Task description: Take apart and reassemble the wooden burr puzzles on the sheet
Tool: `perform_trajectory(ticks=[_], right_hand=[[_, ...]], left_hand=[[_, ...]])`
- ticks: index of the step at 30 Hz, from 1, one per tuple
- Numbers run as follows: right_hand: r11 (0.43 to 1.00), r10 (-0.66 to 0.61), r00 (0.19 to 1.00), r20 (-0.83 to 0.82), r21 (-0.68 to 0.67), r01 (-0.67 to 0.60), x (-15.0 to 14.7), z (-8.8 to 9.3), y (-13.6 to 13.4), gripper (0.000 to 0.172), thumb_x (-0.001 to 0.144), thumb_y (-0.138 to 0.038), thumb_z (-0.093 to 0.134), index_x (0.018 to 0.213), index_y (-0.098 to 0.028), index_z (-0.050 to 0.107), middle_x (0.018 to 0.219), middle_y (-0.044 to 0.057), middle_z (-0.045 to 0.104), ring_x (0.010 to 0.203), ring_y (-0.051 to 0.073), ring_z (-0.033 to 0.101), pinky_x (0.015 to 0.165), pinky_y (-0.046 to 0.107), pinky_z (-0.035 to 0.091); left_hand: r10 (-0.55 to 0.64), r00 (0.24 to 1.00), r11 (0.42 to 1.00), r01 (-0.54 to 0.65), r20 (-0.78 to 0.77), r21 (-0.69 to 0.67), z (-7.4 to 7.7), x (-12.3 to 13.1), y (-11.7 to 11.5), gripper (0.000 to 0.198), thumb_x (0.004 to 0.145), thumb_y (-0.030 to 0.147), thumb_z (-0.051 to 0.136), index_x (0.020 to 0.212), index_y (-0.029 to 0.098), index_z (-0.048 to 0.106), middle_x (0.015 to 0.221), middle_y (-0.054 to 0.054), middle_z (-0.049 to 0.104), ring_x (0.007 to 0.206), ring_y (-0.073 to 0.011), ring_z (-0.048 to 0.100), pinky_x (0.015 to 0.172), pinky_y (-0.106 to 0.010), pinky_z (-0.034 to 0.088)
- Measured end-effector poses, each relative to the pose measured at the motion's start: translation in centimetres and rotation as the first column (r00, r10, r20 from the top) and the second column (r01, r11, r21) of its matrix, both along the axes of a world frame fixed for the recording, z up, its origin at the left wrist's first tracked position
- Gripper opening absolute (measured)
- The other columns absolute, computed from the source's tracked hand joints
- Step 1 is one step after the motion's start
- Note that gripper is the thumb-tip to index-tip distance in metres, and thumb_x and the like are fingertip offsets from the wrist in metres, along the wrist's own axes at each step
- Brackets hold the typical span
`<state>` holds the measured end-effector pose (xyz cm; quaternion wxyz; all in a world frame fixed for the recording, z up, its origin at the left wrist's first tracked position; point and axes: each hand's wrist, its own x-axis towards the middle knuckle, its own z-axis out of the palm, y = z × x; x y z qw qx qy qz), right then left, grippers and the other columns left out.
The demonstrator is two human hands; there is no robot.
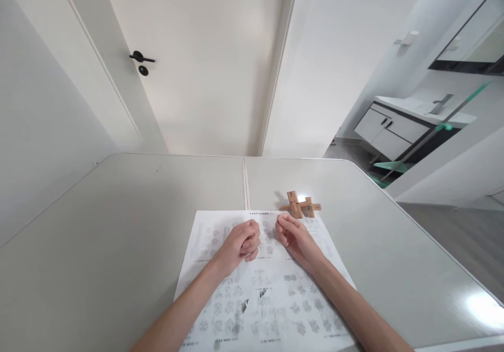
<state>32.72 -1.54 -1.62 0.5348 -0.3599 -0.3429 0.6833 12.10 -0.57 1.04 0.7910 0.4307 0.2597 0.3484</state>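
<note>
My left hand (242, 241) rests on a large printed sheet (271, 284), its fingers curled into a loose fist with nothing showing in them. Opposite it, my right hand (296, 237) lies on the same sheet, thumb and fingers drawn together, and no object is visible between them. Just beyond the right hand, at the sheet's far right corner, are several notched wooden puzzle pieces (294, 205) fitted together in a crossed shape, with dark numerals on some. Neither hand appears to hold them. Rows of small grey diagrams cover the sheet, and two dark torn-looking spots lie near its middle.
The pale grey table (118, 247) has a seam (246, 184) down its middle. Behind it stand a white door (205, 53) with a black handle (142, 57) and a wall. To the right are a washbasin cabinet (394, 126) and a green-and-grey pole (452, 116).
</note>
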Motion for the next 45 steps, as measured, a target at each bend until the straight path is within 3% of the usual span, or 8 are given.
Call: perform_trajectory(ticks=[20,45], right_hand=[[0.998,0.004,0.999,-0.045,-0.058,-0.006,0.08,0.55,-0.10,0.033,0.086,-0.042,0.084,0.077,-0.019,0.062,0.072,-0.002,0.053,0.057,0.010,0.039,0.053,0.026,0.032],[0.998,0.013,0.999,-0.032,-0.054,-0.015,0.13,0.53,-0.15,0.034,0.086,-0.043,0.084,0.076,-0.020,0.061,0.073,-0.002,0.052,0.058,0.010,0.039,0.054,0.027,0.032]], left_hand=[[0.152,0.977,0.972,-0.120,0.151,-0.201,-0.28,-0.08,0.43,0.041,0.095,0.035,0.066,0.067,0.019,0.040,0.056,0.010,0.025,0.047,-0.0061,0.013,0.045,-0.021,0.022],[0.164,0.976,0.968,-0.131,0.146,-0.213,-0.36,-0.03,0.34,0.041,0.096,0.033,0.064,0.066,0.019,0.039,0.057,0.010,0.024,0.048,-0.0068,0.012,0.045,-0.021,0.022]])
